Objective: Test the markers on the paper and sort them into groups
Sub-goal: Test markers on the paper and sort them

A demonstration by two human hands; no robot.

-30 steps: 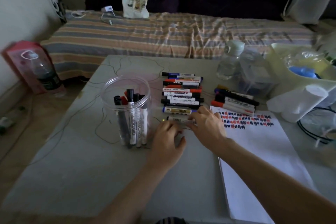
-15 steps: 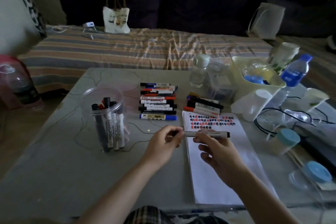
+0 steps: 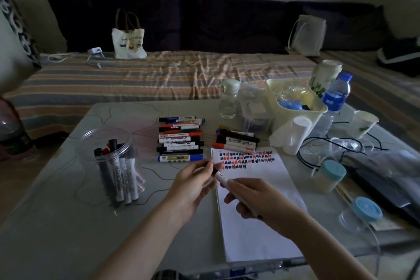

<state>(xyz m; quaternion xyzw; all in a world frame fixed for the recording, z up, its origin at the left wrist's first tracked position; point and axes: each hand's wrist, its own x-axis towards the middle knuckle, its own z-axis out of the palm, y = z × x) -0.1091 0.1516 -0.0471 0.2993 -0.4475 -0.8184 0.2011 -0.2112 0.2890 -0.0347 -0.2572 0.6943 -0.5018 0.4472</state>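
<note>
My right hand (image 3: 261,200) grips the white barrel of a marker (image 3: 223,179) over the near left part of the paper (image 3: 256,229). My left hand (image 3: 193,184) pinches the dark cap end of that same marker. The paper's top carries rows of red, blue and black test marks (image 3: 246,159). A row of sorted markers (image 3: 180,137) lies left of the paper's top edge, and a smaller group (image 3: 236,141) lies just above it. A clear jar (image 3: 113,161) at the left holds several upright markers.
On the glass table (image 3: 68,223), right of the paper, stand a tissue roll (image 3: 295,135), a cream basket (image 3: 295,107), water bottles (image 3: 228,100), paper cups (image 3: 363,124), blue-lidded jars (image 3: 329,175) and black cables (image 3: 318,152). A striped couch with a tote bag (image 3: 129,41) lies beyond.
Both hands lifted one marker off the table beside the row and brought it over the paper. It has turned from level to slanted, cap end in the left fingers. The camera tilted up.
</note>
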